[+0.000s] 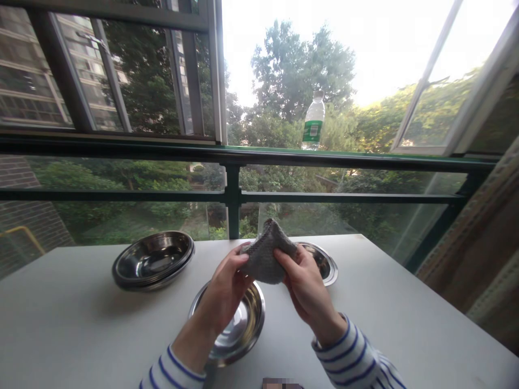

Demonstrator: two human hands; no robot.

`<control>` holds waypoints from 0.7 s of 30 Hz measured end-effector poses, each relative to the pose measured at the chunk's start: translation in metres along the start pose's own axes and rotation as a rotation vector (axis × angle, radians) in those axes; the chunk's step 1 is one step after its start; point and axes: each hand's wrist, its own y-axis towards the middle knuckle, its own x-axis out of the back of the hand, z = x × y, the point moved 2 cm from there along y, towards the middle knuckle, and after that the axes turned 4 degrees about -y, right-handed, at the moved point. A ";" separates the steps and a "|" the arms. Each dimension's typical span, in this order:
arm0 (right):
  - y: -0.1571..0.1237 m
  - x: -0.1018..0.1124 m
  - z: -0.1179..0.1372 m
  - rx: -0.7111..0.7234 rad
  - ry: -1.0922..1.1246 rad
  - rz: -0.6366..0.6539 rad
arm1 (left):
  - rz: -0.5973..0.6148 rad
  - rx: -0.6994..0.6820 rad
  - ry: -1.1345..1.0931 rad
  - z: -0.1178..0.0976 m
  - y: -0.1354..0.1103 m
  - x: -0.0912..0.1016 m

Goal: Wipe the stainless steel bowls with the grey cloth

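Note:
A grey knitted-looking cloth point(265, 259), folded to a peak at the top, is held up between both hands over the table. My left hand point(227, 286) pinches its left edge, and my right hand point(304, 281) grips the right side with the thumb pressed on its front. Below my left hand and forearm sits a shiny metal bowl point(255, 329), partly covered by them. Behind my right hand a second metal bowl point(330, 267) shows only in part.
To the left on the white table point(133, 335) stands a tilted stack of metal bowls point(154, 265). A dark green railing point(162, 154) runs along the far side by the open window. Beyond the table's back edge is a clear plastic bottle point(313, 124) with a green label. A curtain point(478, 254) hangs at right.

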 end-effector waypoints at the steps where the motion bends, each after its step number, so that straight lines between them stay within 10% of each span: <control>1: 0.000 0.001 -0.001 0.012 -0.062 -0.017 | -0.014 0.000 0.003 0.000 0.000 0.000; 5: 0.001 0.004 -0.002 0.021 -0.237 -0.043 | -0.163 0.021 0.061 0.004 0.000 0.002; 12: -0.003 -0.002 -0.008 -0.288 0.101 0.154 | -0.245 -0.072 0.253 0.010 0.004 0.009; 16: 0.001 0.002 -0.009 -0.039 -0.124 0.100 | -0.336 -0.267 0.528 0.003 0.003 0.009; 21: -0.001 -0.001 -0.005 0.154 -0.392 0.188 | -0.307 -0.164 0.276 0.000 0.003 0.007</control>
